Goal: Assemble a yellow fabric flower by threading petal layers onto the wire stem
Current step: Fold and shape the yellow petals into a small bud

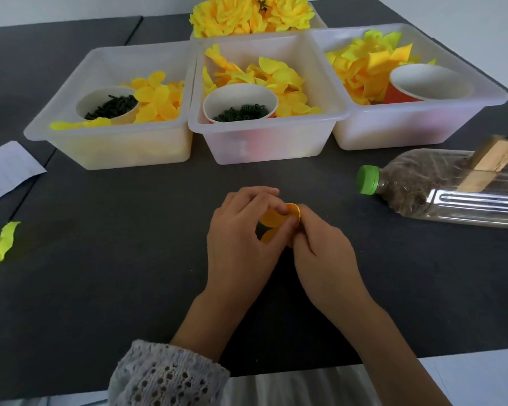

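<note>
Behind: three bins (115,148) of petals, bottle (440,194) lying right on table (100,259). Yellow petal layer (273,219) pinched between left hand (241,238) and right hand (323,253).

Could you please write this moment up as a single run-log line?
step: handling petal layer | left hand: pinches petal layer | right hand: pinches same layer | stem: not visible | bins: untouched | bottle: lying on table

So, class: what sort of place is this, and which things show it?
Probably a craft assembly workstation: translucent bins sorting yellow petals, paper cups of small dark green parts, and a bin of finished flowers on a dark table.
</note>
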`<state>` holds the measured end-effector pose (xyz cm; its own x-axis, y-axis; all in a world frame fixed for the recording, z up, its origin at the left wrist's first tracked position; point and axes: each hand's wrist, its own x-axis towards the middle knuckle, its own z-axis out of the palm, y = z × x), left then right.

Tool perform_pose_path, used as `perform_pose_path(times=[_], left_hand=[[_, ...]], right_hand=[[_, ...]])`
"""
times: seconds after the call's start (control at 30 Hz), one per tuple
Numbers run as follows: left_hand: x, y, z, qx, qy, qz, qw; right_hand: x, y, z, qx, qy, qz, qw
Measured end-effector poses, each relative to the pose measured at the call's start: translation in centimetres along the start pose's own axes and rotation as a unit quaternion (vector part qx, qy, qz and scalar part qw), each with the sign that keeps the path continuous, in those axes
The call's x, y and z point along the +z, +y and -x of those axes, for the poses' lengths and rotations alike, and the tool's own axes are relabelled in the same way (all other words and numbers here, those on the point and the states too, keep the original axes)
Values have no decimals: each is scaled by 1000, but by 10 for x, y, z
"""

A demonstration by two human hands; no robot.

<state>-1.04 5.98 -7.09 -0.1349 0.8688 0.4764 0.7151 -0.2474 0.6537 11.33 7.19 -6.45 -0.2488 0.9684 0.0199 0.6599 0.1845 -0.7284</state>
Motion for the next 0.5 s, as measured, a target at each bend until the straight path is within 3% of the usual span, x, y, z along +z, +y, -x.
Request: perform_pose_path(times=[0.3, 0.5], left_hand=[[-5, -1, 1, 41, -16, 53, 998], [-7, 0, 0, 41, -39, 90, 994]], right_hand=[[-5, 2, 1, -20, -36, -23, 999], [-10, 10, 1, -1, -79, -131, 988]])
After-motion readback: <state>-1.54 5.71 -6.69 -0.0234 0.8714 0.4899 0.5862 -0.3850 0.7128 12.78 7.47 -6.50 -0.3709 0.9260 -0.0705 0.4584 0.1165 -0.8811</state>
